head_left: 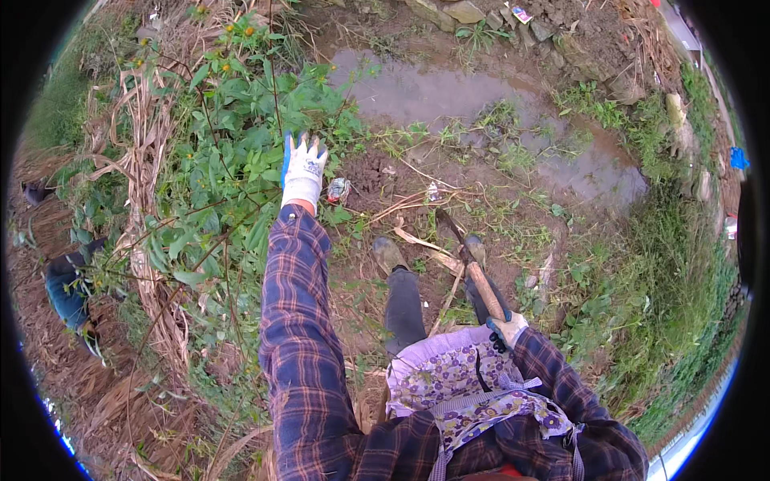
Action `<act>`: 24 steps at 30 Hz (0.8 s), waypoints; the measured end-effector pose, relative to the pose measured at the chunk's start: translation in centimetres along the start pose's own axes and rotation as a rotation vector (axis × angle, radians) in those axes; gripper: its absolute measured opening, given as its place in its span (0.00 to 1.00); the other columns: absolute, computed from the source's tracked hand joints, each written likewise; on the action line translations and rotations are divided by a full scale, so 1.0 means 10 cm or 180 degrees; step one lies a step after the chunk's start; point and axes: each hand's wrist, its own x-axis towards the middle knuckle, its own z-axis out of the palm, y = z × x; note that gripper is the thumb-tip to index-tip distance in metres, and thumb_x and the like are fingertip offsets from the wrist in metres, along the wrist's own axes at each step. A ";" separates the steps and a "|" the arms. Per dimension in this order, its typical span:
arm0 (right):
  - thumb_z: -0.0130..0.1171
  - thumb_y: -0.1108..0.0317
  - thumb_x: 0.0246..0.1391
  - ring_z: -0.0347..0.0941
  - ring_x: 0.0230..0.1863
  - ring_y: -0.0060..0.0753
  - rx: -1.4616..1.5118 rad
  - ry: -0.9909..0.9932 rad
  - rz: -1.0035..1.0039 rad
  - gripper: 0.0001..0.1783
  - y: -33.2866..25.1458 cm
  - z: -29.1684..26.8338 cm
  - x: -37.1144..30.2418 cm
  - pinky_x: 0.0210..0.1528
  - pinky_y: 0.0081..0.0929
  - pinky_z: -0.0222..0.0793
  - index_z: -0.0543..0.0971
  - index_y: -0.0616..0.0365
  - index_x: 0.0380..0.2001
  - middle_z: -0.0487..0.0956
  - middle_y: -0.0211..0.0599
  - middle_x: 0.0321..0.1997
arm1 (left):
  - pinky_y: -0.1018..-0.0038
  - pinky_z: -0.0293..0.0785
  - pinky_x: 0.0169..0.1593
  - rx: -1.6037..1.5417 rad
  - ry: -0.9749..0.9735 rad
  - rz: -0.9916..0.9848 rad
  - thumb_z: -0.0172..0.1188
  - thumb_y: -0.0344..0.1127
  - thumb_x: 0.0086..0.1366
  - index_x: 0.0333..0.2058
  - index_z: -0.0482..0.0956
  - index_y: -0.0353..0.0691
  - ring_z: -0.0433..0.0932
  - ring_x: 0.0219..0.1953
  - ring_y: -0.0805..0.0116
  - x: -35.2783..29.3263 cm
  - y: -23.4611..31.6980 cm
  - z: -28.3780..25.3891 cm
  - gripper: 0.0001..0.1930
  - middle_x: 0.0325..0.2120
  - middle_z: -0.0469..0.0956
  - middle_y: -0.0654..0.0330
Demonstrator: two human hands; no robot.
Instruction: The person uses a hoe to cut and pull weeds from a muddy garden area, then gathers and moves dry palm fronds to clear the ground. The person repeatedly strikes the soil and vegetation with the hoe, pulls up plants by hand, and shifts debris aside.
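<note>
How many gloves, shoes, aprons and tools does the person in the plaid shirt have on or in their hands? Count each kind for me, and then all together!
Gloves: 2
Shoes: 2
Flowered apron: 1
Wooden-handled tool: 1
Total: 6

Left arm [301, 321] outstretched, left hand [304, 164] splayed, right hand [508, 327] curled

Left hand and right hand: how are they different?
The left hand has its fingers spread; the right hand is curled around a wooden handle. The left hand is stretched forward by green leaves; the right hand is near the flowery apron. Both wear white and blue gloves.
</note>
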 end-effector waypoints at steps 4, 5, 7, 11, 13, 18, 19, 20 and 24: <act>0.63 0.46 0.46 0.77 0.33 0.34 -0.1031 -0.0065 -0.0075 0.30 0.35 0.16 0.35 0.36 0.32 0.72 0.77 0.59 0.44 0.81 0.42 0.34 | 0.46 0.31 0.69 0.0008 0.0037 -0.0431 0.68 0.53 0.49 0.65 0.57 0.53 0.48 0.69 0.57 0.17 -0.17 -0.22 0.46 0.66 0.55 0.60; 0.62 0.44 0.47 0.77 0.34 0.35 -0.1189 -0.0071 -0.0010 0.31 0.25 0.24 0.33 0.37 0.32 0.72 0.77 0.59 0.44 0.81 0.42 0.34 | 0.46 0.30 0.69 0.0068 0.0083 -0.0615 0.68 0.55 0.49 0.65 0.56 0.53 0.47 0.69 0.57 0.19 -0.28 -0.12 0.46 0.66 0.55 0.60; 0.63 0.48 0.47 0.75 0.31 0.31 -0.1249 -0.0003 0.0094 0.27 -0.02 0.41 0.29 0.34 0.30 0.70 0.77 0.59 0.42 0.80 0.40 0.32 | 0.46 0.30 0.69 0.0129 -0.0106 -0.1003 0.67 0.58 0.49 0.66 0.54 0.53 0.46 0.70 0.59 0.11 -0.48 0.00 0.48 0.67 0.53 0.60; 0.67 0.64 0.47 0.71 0.18 0.25 -0.0424 -0.0015 0.0271 0.16 -0.49 0.62 0.07 0.20 0.27 0.67 0.76 0.60 0.36 0.76 0.34 0.22 | 0.49 0.35 0.69 0.0027 -0.0898 -0.1696 0.64 0.69 0.44 0.68 0.46 0.48 0.53 0.68 0.59 -0.62 -0.83 0.83 0.58 0.65 0.56 0.57; 0.66 0.57 0.49 0.75 0.24 0.26 -0.0900 -0.0102 0.0232 0.20 -0.33 0.61 0.35 0.27 0.27 0.72 0.76 0.61 0.38 0.79 0.35 0.25 | 0.52 0.41 0.69 -0.0505 -0.1717 -0.1720 0.64 0.71 0.44 0.68 0.43 0.46 0.60 0.65 0.60 -0.94 -0.81 1.29 0.61 0.62 0.62 0.56; 0.65 0.61 0.50 0.70 0.16 0.26 0.0114 -0.0256 -0.0189 0.13 -0.90 0.80 0.60 0.16 0.28 0.66 0.77 0.59 0.31 0.76 0.33 0.21 | 0.64 0.70 0.52 -0.1181 -0.2766 -0.2361 0.63 0.62 0.54 0.64 0.54 0.43 0.79 0.47 0.59 -2.02 -0.15 2.56 0.46 0.45 0.79 0.56; 0.65 0.61 0.51 0.68 0.14 0.26 0.0346 -0.0298 -0.0315 0.12 -1.04 0.89 0.72 0.14 0.29 0.64 0.77 0.59 0.31 0.75 0.33 0.20 | 0.65 0.72 0.49 -0.1429 -0.2793 -0.2499 0.62 0.60 0.55 0.60 0.61 0.43 0.80 0.45 0.58 -2.13 0.02 2.77 0.41 0.43 0.81 0.56; 0.64 0.61 0.51 0.68 0.13 0.26 0.0439 -0.0383 -0.0155 0.12 -1.17 0.96 0.90 0.14 0.28 0.64 0.77 0.59 0.30 0.74 0.33 0.20 | 0.65 0.74 0.47 -0.1595 -0.2574 -0.2464 0.62 0.58 0.56 0.54 0.67 0.41 0.80 0.44 0.57 -2.30 0.23 3.06 0.34 0.42 0.81 0.55; 0.60 0.59 0.55 0.65 0.12 0.24 0.0689 -0.0640 -0.0413 0.13 -2.23 1.32 1.19 0.13 0.24 0.62 0.78 0.60 0.32 0.72 0.30 0.19 | 0.62 0.75 0.46 -0.2282 -0.1713 -0.2505 0.55 0.56 0.60 0.43 0.76 0.38 0.79 0.42 0.52 -2.63 0.87 3.48 0.26 0.38 0.81 0.49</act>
